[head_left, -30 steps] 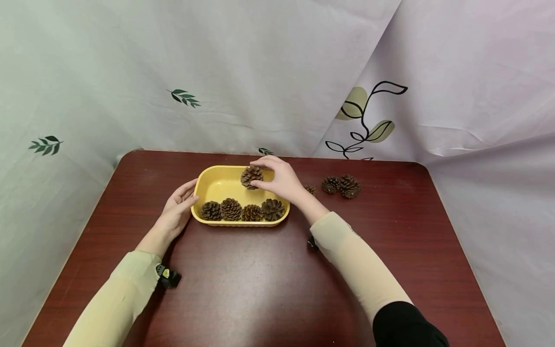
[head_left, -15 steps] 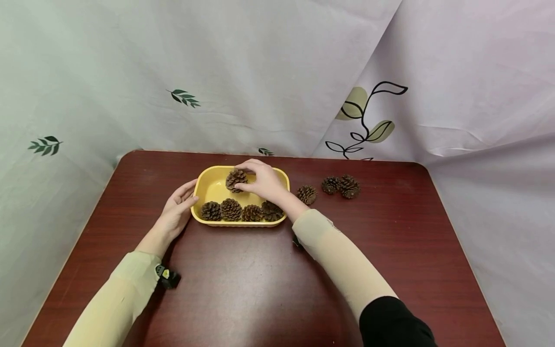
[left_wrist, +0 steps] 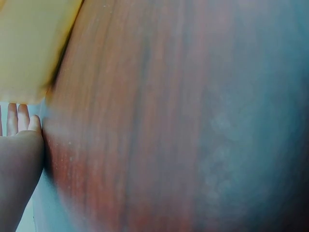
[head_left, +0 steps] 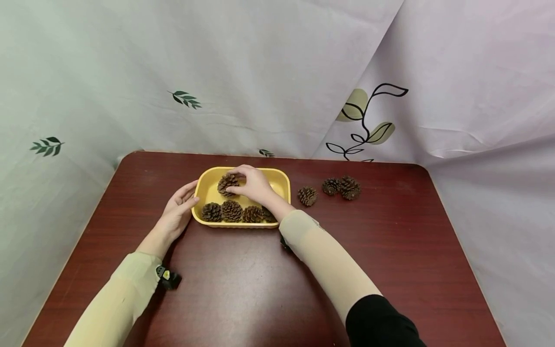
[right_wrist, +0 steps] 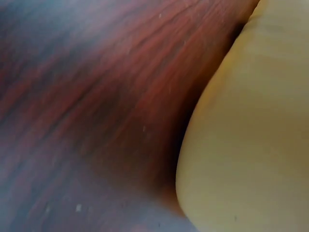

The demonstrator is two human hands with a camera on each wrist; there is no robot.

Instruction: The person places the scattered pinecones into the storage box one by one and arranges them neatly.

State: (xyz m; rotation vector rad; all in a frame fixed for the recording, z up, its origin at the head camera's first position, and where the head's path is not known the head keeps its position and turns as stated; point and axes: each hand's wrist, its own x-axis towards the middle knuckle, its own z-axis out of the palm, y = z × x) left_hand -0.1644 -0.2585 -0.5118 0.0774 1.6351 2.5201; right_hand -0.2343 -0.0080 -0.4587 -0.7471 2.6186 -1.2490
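Observation:
My right hand (head_left: 253,187) reaches over the yellow tray (head_left: 284,180) and holds a brown pine cone (head_left: 226,184) between thumb and fingers, in the tray's left back part. Along the front wall inside the tray sit several more pine cones (head_left: 231,211) in a row; the rightmost is partly hidden by the right wrist. At the tray's left end my left hand (head_left: 175,212) grips it, thumb at the rim and fingers along the outer wall. In the left wrist view the left fingers (left_wrist: 23,117) lie at the tray's end (left_wrist: 34,53). The right wrist view shows the tray's outer wall (right_wrist: 246,135), no hand.
To the right of the tray, one pine cone (head_left: 307,196) lies on the dark red table (head_left: 243,284). Two more pine cones (head_left: 340,187) lie side by side farther right. A pale curtain (head_left: 260,72) with leaf prints hangs behind the table's back edge.
My right hand has moved left and slightly down with the pine cone, over the tray's left part. The loose cone right of the tray has come into full view. The left hand stays put.

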